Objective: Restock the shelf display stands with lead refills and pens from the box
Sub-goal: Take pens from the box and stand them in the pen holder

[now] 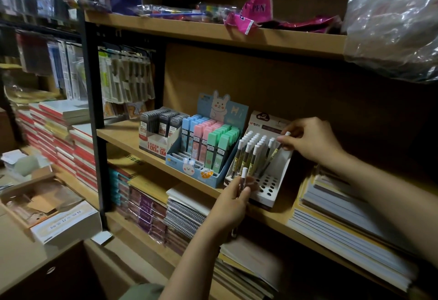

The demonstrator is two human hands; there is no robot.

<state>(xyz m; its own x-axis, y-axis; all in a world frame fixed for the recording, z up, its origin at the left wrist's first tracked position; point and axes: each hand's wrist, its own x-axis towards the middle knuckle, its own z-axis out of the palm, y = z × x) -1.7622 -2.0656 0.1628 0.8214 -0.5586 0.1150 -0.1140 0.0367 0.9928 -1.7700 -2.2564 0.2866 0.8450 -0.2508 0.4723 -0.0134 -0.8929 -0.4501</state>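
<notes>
A white pen display stand (282, 169) with rows of holes sits on the middle shelf, its back rows filled with white-capped pens (251, 143). My right hand (310, 138) pinches one white-capped pen (277, 150) slanted over the stand's right side. My left hand (233, 195) grips several white-capped pens (243, 177) upright in front of the stand's lower left corner. Left of it stands a blue bunny display (208, 138) holding pastel lead refill cases, and further left a box of grey lead refills (161, 126).
Stacks of notebooks (350, 224) lie on the shelf right of the stand and below it. An open cardboard box (40, 195) rests on a low surface at left. Red-edged books (59, 138) are piled beyond the black shelf post (94, 100).
</notes>
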